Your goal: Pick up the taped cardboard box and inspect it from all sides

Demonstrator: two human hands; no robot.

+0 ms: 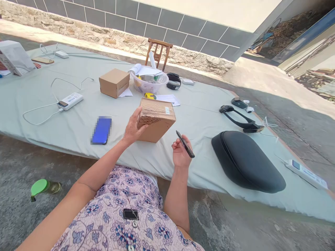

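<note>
My left hand (134, 127) grips the left side of a brown cardboard box (158, 122), which is tilted at the near edge of the cloth-covered table. Small white marks show near the box's right corner, and dark wavy lines run across the side by my fingers. To the right of the box, my right hand (181, 151) is closed round a slim black pen (185, 144), apart from the box. The pen's upper end points up and left towards the box. A phone with a blue screen (102, 130) lies on the cloth left of my left hand.
A second cardboard box (114, 83) and a plastic basket (150, 82) stand behind, with a yellow tape measure (150, 96) and papers. A black padded case (248, 160) and a black headset (242, 120) lie right. A cabled white power bank (70, 101) lies left.
</note>
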